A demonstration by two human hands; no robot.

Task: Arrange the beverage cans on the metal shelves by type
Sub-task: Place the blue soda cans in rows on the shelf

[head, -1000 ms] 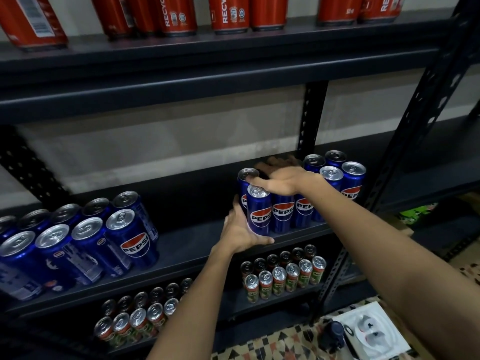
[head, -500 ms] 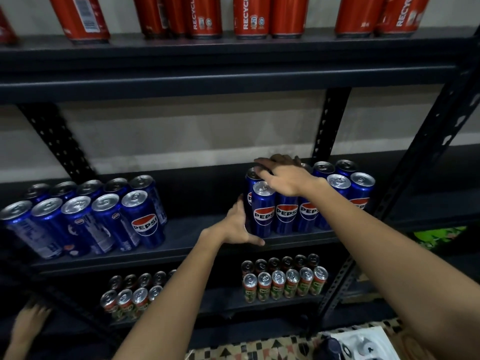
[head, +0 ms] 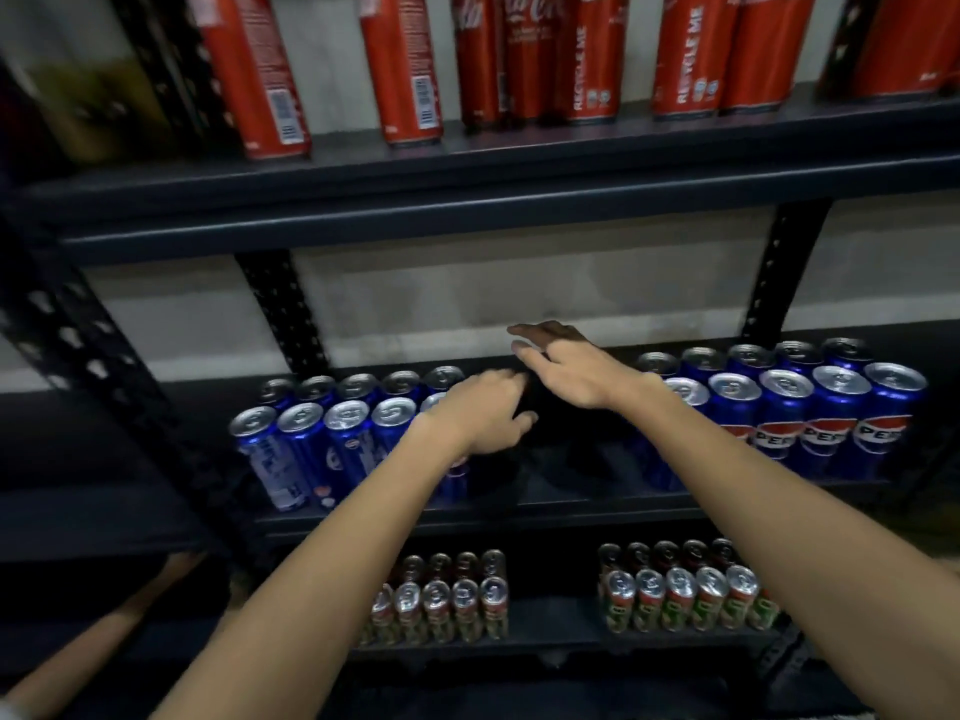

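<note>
Pepsi cans are what your hands are working between right now, both reaching into the dark gap on the middle shelf (head: 519, 504). Your left hand (head: 485, 413) has its fingers loosely curled, lying against the right end of the left block of Pepsi cans (head: 332, 439); whether it actually grips a can there, you can't tell from this angle, as the hand covers it. Your right hand (head: 571, 366) is spread, fingers straight and pointing left over the gap, holding nothing, its wrist passing just in front of the right block of Pepsi cans (head: 810, 407).

Both blocks stand upright in two neat rows, blue with blue, which looks like the sorting idea: one drink per level. The gap between them reads as the space to close up or fill, so I'd judge you're about to slide one block toward the other.

Above, tall red Coca-Cola cans (head: 587, 59) line the top shelf (head: 519, 163), a little blurred. Below, small green-and-red cans (head: 680, 600) sit in two clusters on the lower shelf (head: 550, 641). At the lower left another person's arm (head: 104, 636) shows, reaching toward the rack.
</note>
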